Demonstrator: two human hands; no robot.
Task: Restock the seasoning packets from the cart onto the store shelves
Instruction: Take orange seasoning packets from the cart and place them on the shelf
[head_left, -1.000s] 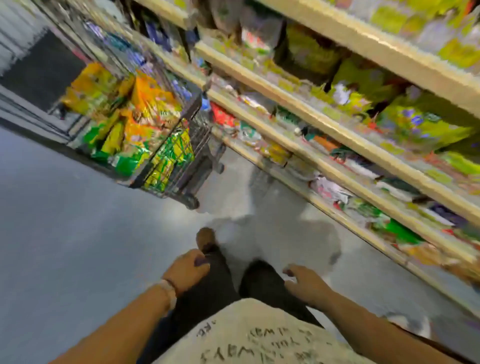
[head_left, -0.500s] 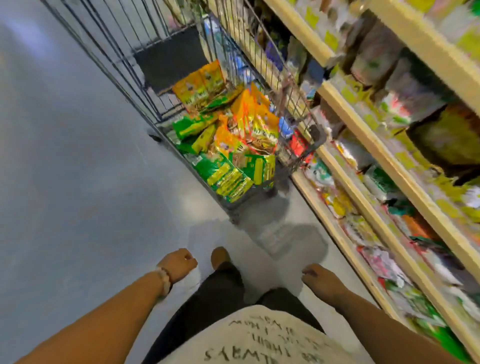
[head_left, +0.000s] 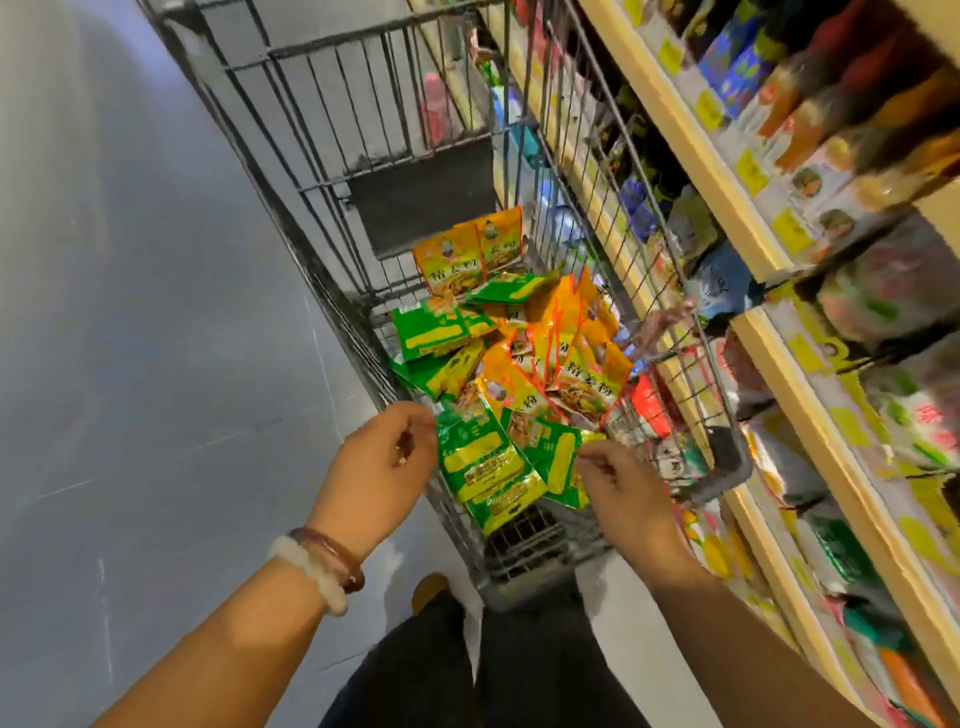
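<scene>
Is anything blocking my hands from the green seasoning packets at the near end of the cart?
Nothing visible does. The left hand and right hand flank the green packets inside the cart, above its open top.

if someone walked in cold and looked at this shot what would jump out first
The bright heap of green seasoning packets and orange seasoning packets in the wire cart at centre frame draws the eye first. Next come the left hand and right hand, both reaching into the near end of the heap at the green packets. Along the right edge run the wooden store shelves, crowded with blurred goods.
</scene>
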